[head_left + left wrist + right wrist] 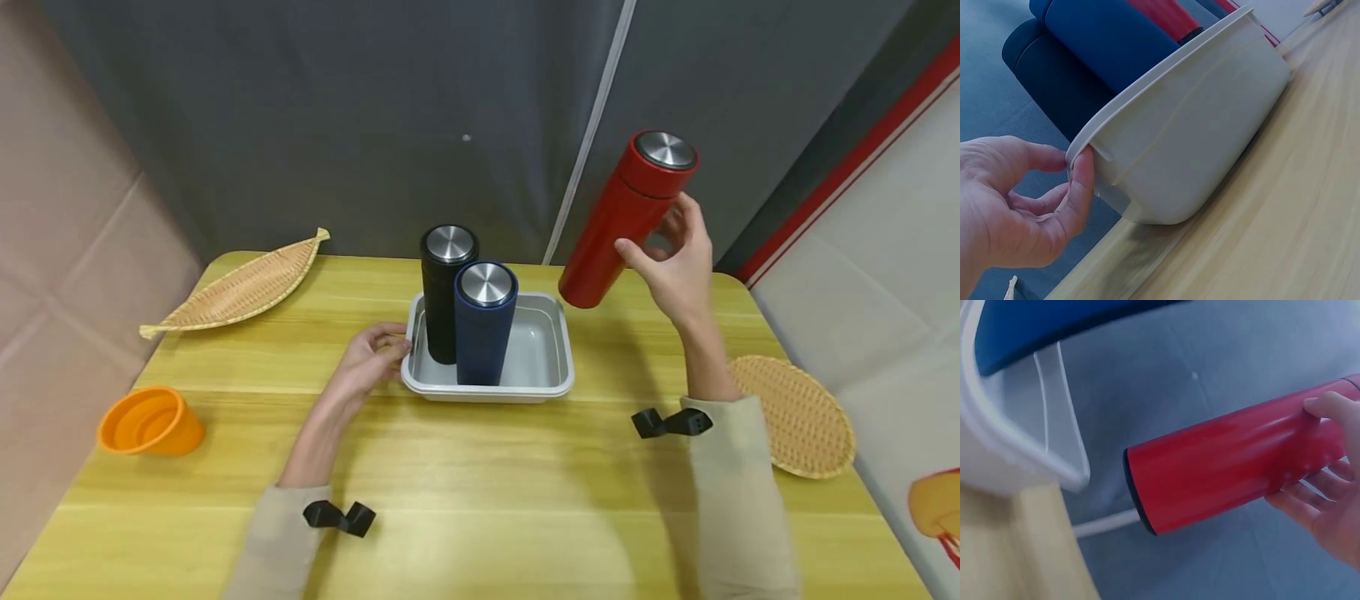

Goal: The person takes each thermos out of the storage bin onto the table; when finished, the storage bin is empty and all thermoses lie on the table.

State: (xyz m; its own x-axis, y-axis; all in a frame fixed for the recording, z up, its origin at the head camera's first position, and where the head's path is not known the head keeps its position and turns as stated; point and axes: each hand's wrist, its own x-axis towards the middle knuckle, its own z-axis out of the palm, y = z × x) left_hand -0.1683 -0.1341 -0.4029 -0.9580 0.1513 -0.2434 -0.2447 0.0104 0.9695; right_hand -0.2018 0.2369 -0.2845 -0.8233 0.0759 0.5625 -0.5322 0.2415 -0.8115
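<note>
Head view: we see the right hand holding a red cylindrical bottle with a silver-topped lid, its thumb on one side and its fingers curled round the other. The bottle is tilted, lid up and to the right, in the air beside the right end of a light grey rectangular plastic tray; in the right wrist view we find its dark base apart from the tray. The left hand pinches the tray's rim at its left end between thumb and fingers. Inside the tray we see a black cylindrical bottle and, just in front of it, a dark blue cylindrical bottle, both upright. On the yellowish wooden table, we also note an orange ribbed cup and a leaf-shaped woven basket at left, and an oval woven mat by the right forearm.
</note>
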